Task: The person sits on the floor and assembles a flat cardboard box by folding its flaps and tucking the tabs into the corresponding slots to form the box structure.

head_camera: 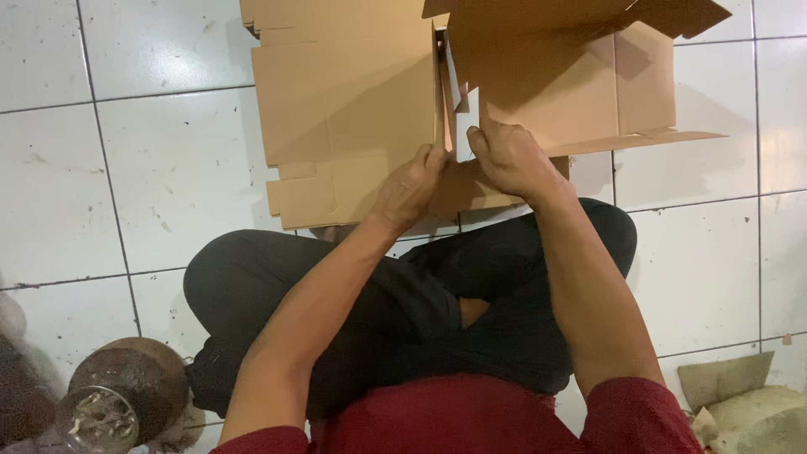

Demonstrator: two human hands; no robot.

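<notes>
Your left hand (409,187) and right hand (510,160) both pinch the near edge of the half-folded cardboard box (572,84) at upper centre of the frame. Flat cardboard stack (336,109) sits upper left on the white tile floor (126,168); glass jar (101,416) at lower left.

Matt brown cardboard box (555,84), flat cardboard sheets (345,101), glossy white floor tiles (168,168)

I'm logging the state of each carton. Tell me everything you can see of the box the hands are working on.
The box is plain brown corrugated cardboard, half-erected and lying on its side on the white tile floor, its flaps splayed outward. It sits right of a stack of flat cartons. The right hand presses on its near flap, and the left hand grips its edge at the seam beside the stack.
</notes>
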